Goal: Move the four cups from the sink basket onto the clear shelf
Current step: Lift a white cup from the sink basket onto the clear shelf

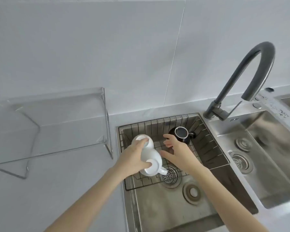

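Observation:
My left hand [134, 155] grips two white cups at once: one [145, 142] at the fingertips, bottom up, and a second white cup [151, 166] under the palm, its handle pointing right. Both are over the left side of the wire sink basket [213, 143]. A black cup [182, 133] with a pale rim stands upside down at the basket's back, handle to the right. My right hand [176, 148] hovers with fingers spread just in front of the black cup, holding nothing. The clear shelf [60, 124] stands on the counter to the left and carries nothing.
A grey arched faucet [251, 77] rises behind the sink's divider. A second steel basin [264, 156] lies to the right. Below the basket the sink floor shows a drain strainer [169, 175]. White tiled wall is behind.

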{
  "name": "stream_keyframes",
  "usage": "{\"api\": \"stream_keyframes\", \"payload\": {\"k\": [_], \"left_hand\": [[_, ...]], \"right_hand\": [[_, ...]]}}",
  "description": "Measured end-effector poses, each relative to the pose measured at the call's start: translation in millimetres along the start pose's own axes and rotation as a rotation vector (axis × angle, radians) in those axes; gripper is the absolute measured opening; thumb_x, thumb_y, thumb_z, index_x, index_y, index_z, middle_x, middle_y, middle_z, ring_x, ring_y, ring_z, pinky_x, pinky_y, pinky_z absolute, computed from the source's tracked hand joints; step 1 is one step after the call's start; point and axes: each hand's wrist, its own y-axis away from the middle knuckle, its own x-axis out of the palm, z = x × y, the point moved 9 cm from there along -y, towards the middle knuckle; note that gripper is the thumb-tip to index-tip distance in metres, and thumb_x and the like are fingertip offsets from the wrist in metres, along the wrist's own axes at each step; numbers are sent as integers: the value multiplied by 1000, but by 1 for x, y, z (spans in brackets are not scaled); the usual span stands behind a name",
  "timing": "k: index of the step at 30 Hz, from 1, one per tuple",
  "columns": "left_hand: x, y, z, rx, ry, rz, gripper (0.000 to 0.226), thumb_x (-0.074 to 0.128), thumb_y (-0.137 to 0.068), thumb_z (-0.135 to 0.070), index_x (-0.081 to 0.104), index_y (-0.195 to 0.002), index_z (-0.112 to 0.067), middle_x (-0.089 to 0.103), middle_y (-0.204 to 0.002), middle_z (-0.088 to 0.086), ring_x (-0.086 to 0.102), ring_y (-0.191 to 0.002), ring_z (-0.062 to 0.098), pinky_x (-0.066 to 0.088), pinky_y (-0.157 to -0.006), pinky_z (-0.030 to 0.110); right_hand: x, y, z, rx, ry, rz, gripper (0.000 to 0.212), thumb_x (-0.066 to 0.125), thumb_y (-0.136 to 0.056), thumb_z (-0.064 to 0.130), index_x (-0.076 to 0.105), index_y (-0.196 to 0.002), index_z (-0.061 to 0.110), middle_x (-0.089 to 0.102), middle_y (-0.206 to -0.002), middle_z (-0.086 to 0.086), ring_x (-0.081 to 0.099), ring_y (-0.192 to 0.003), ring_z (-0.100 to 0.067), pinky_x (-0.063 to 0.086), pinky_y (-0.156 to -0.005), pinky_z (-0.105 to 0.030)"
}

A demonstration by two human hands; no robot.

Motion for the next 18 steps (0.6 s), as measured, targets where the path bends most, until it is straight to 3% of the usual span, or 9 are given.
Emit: {"api": "stream_keyframes", "payload": {"k": [4, 8, 10, 12, 14, 16, 18], "left_hand": [[25, -9, 12, 2, -94, 68, 80, 68, -71, -16, 26, -139, -23, 32, -147, -2, 43, -125, 22, 46, -89, 35], [41, -18, 13, 150, -389, 46, 71, 67, -76, -12, 31, -137, -16, 26, -150, 8, 35, -132, 28, 42, -97, 41], [48, -20, 15, 199, -448, 33, 68, 68, -75, -9, 33, -134, -14, 27, -149, 11, 37, -130, 30, 44, -93, 39], [56, -22, 21, 192, -422, 56, 72, 70, -74, -11, 30, -133, -16, 28, -145, 10, 40, -127, 28, 50, -84, 38], [63, -23, 29, 166, -348, 92, 83, 72, -71, -11, 23, -138, -17, 24, -146, 9, 35, -130, 26, 52, -84, 39], [66, -24, 32, 152, -296, 100, 92, 74, -69, -12, 17, -141, -18, 17, -152, 9, 26, -137, 25, 49, -93, 40], [66, -24, 34, 136, -260, 102, 96, 75, -70, -13, 14, -143, -16, 11, -155, 10, 18, -142, 23, 42, -104, 39]], "right_hand": [[30, 5, -31, 119, 17, 125, 43, 61, -81, 21, 49, -121, 12, 61, -109, -5, 55, -99, -17, 45, -85, -28], [54, 4, -55, 201, 18, 228, 27, 56, -82, 17, 58, -104, 3, 65, -98, -14, 58, -90, -30, 47, -78, -36], [62, 1, -62, 221, 59, 256, 21, 54, -83, 19, 60, -97, 5, 64, -92, -14, 55, -80, -29, 43, -69, -33], [71, -2, -65, 211, 168, 289, 15, 52, -84, 22, 55, -76, 9, 58, -75, -9, 48, -73, -26, 35, -58, -32], [79, -4, -68, 217, 241, 317, 28, 50, -85, 23, 43, -59, 13, 48, -61, -4, 45, -69, -28, 29, -50, -32], [81, -6, -69, 231, 234, 311, 25, 52, -83, 24, 53, -66, 7, 57, -67, -10, 47, -70, -28, 33, -55, -33], [82, -9, -68, 242, 217, 309, 24, 54, -82, 22, 62, -85, -1, 65, -85, -19, 51, -73, -28, 36, -62, -32]]}}
